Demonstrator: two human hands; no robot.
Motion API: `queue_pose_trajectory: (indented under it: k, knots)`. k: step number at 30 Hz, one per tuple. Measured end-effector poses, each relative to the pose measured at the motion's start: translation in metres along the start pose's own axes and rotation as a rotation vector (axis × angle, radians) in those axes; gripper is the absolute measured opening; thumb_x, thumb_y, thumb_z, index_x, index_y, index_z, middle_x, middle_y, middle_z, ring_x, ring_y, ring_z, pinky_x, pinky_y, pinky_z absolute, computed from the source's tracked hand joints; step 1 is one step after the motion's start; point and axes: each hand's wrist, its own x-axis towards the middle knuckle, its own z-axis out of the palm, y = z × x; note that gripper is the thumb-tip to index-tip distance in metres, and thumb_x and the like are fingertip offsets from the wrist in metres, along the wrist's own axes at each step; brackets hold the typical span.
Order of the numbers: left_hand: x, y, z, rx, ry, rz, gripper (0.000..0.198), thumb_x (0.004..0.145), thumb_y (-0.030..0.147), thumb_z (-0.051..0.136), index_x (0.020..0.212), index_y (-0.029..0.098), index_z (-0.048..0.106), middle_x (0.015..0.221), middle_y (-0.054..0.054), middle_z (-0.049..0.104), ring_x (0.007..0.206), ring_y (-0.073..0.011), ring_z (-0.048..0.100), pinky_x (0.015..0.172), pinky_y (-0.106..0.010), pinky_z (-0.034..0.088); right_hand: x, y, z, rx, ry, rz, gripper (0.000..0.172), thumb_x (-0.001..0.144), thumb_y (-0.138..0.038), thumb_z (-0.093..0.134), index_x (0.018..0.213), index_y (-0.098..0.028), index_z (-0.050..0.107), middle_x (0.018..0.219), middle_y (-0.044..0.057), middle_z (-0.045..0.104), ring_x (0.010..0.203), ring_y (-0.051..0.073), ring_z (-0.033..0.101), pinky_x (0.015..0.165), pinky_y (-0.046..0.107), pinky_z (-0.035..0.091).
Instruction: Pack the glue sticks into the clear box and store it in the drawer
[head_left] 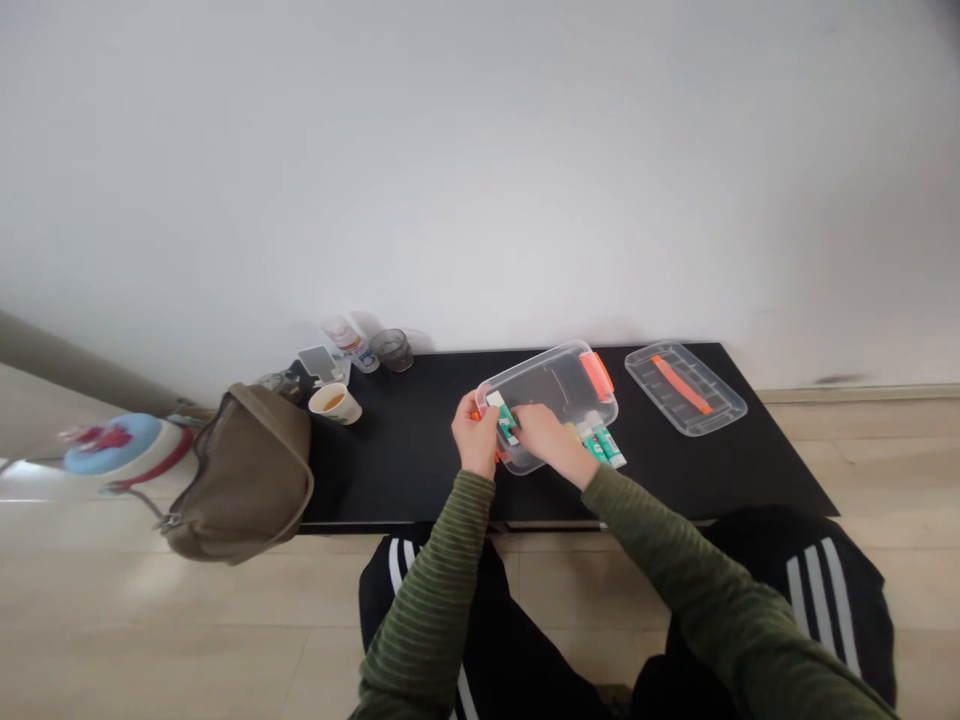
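Note:
A clear plastic box [551,385] with orange clips stands open-topped on the black table [420,440]. Over its left end, my left hand [475,434] is closed at the box's left rim, beside a green and white packet [504,418]. My right hand [546,436] reaches over the box from the right, its fingertips pinched on that same packet. Just right of my right wrist lie more green and white packets [604,446], partly hidden by the wrist. The clear lid [686,390] with an orange handle lies flat to the right of the box.
On the table's left stand a paper cup [335,402] of amber liquid, a dark glass [392,350], a bottle [352,345] and a grey card-like item [322,365]. A brown bag [247,475] covers the left end, near a blue-topped container [127,450]. A white wall rises behind.

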Motion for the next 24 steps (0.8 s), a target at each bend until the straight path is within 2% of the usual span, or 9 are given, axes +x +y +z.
queue_pose_trajectory:
  k: [1,3,5,7,9,12,14,17,24]
  knots:
    - [0.0,0.0,0.0,-0.001,0.005,-0.002,0.031,0.061,0.016,0.063,0.091,0.017,0.069,0.077,0.002,0.064,0.066,-0.0102,0.057,0.064,-0.021,0.045,-0.016,0.006,-0.001,0.064,0.078,-0.031,0.025,0.089,-0.018,0.054,0.108,-0.017,0.071,0.111,0.012,0.073,0.103,0.021,0.068,0.09,0.026,0.048]
    - [0.001,0.0,0.001,-0.007,0.015,-0.011,0.032,0.06,0.017,0.063,0.092,0.017,0.069,0.078,0.002,0.065,0.066,-0.0106,0.057,0.064,-0.022,0.046,-0.05,0.027,0.0,0.342,0.387,-0.09,0.025,0.091,-0.023,0.051,0.107,-0.02,0.071,0.105,0.007,0.074,0.092,0.016,0.069,0.085,0.026,0.05]
    - [0.002,-0.001,0.001,-0.015,0.03,-0.026,0.033,0.06,0.017,0.062,0.092,0.017,0.069,0.079,0.002,0.065,0.066,-0.0109,0.057,0.064,-0.022,0.046,-0.081,0.06,0.005,0.551,0.7,0.036,0.027,0.092,-0.032,0.049,0.104,-0.018,0.069,0.096,0.007,0.074,0.08,0.016,0.069,0.075,0.026,0.053]
    - [0.003,-0.001,0.002,-0.019,0.04,-0.033,0.034,0.06,0.016,0.061,0.092,0.017,0.069,0.079,0.002,0.065,0.066,-0.0109,0.057,0.064,-0.023,0.046,-0.1,0.099,0.011,0.565,0.856,0.221,0.03,0.09,-0.037,0.05,0.106,-0.017,0.068,0.089,0.006,0.073,0.073,0.016,0.066,0.07,0.028,0.052]
    - [0.004,-0.002,0.002,-0.02,0.042,-0.03,0.034,0.06,0.015,0.06,0.092,0.017,0.069,0.079,0.001,0.065,0.066,-0.0109,0.057,0.064,-0.022,0.046,-0.104,0.134,0.016,0.452,0.815,0.287,0.028,0.087,-0.036,0.052,0.1,-0.017,0.069,0.088,0.006,0.071,0.075,0.017,0.064,0.074,0.03,0.05]
    - [0.004,-0.002,0.001,-0.016,0.036,-0.02,0.033,0.06,0.015,0.06,0.092,0.016,0.069,0.079,0.001,0.065,0.067,-0.0112,0.057,0.064,-0.023,0.046,-0.092,0.164,0.026,0.293,0.622,0.296,0.027,0.084,-0.034,0.055,0.097,-0.016,0.069,0.086,0.007,0.067,0.077,0.019,0.062,0.075,0.031,0.047]
    - [0.003,-0.001,0.001,-0.012,0.039,-0.022,0.033,0.06,0.016,0.06,0.091,0.017,0.069,0.079,0.001,0.065,0.067,-0.0113,0.057,0.065,-0.024,0.046,-0.083,0.17,0.032,0.215,0.548,0.291,0.027,0.082,-0.033,0.056,0.098,-0.015,0.069,0.089,0.008,0.065,0.08,0.019,0.061,0.075,0.03,0.046]
    - [0.002,-0.001,0.001,-0.005,0.042,-0.027,0.032,0.06,0.017,0.062,0.091,0.017,0.068,0.079,0.002,0.065,0.067,-0.0114,0.058,0.067,-0.024,0.047,-0.074,0.168,0.039,0.124,0.505,0.301,0.026,0.082,-0.032,0.058,0.1,-0.016,0.068,0.095,0.008,0.063,0.086,0.019,0.06,0.077,0.029,0.044]
    - [0.003,-0.001,0.0,-0.011,0.04,-0.035,0.034,0.059,0.017,0.061,0.092,0.016,0.069,0.079,0.001,0.065,0.066,-0.0104,0.058,0.064,-0.022,0.047,-0.074,0.169,0.034,-0.009,0.4,0.417,0.027,0.087,-0.033,0.056,0.103,-0.015,0.068,0.098,0.01,0.063,0.088,0.02,0.059,0.075,0.028,0.041]
